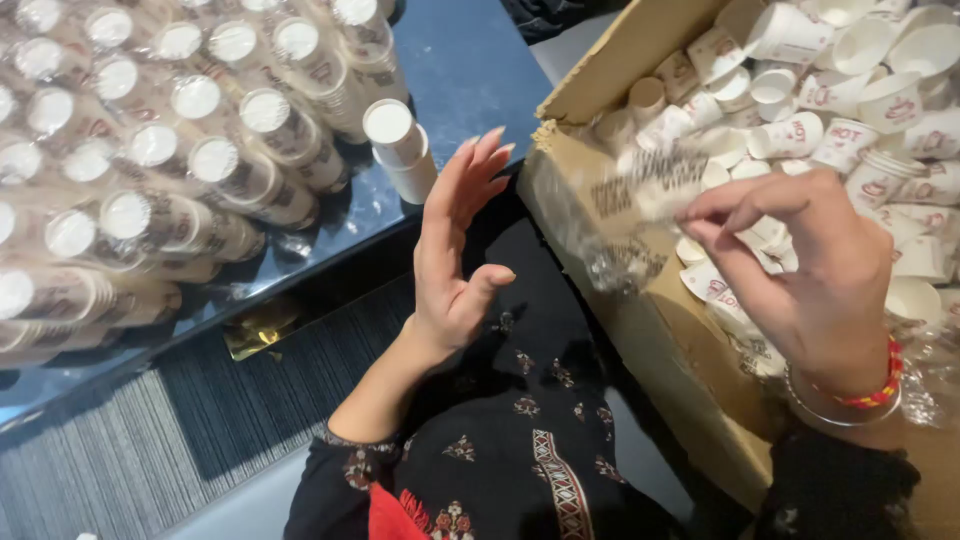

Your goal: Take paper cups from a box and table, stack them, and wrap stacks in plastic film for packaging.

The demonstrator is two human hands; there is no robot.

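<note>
My right hand (800,275) hovers over a cardboard box (640,330) full of loose white paper cups with red print (800,135). Its thumb and fingers pinch a thin clear plastic sleeve (640,195), which is blurred and hangs over the box's near edge. My left hand (462,245) is raised in front of me, fingers spread, palm facing right and holding nothing. It is a short way left of the plastic sleeve. A short stack of white cups (400,148) stands on the dark table just beyond its fingertips.
Many wrapped stacks of paper cups (170,170) lie on their sides across a dark glossy table (470,60) at the left. Grey striped carpet (120,450) shows below the table. My dark embroidered clothing fills the lower middle.
</note>
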